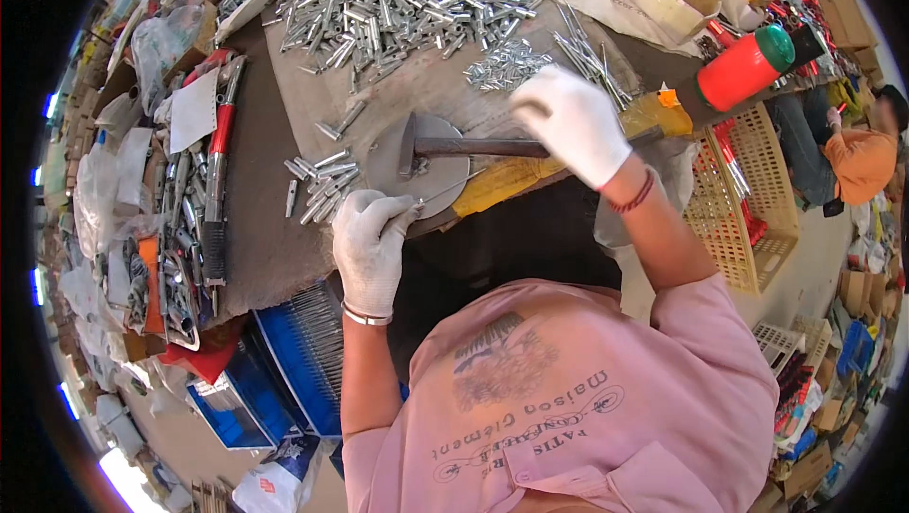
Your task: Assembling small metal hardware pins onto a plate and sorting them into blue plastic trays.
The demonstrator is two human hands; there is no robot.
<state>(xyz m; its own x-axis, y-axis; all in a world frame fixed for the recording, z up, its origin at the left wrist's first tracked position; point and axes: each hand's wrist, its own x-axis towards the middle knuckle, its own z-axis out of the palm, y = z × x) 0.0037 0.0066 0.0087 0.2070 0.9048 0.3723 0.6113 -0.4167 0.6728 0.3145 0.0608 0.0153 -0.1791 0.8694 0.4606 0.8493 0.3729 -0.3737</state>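
My left hand point(367, 246), in a white glove, is closed at the near edge of the bench. Its thumb and fingers pinch a thin metal rod point(453, 188) that points right, over a round grey metal plate point(383, 158). A hammer point(478, 147) lies across the plate, its head on the left. Over the hammer's handle end is my right hand point(576, 125), also gloved in white. Its fingers are curled and smeared by motion, close to a heap of tiny metal pins point(507, 66); whether they hold anything is hidden. Several metal sleeves point(327, 182) lie beside the left hand.
A big heap of metal sleeves point(407, 2) covers the bench's far side. Long thin rods point(592, 59) lie right of the pins. A red bottle with a green end point(743, 68) stands at right, above a yellow crate point(757, 257). Another person point(857, 158) sits far right.
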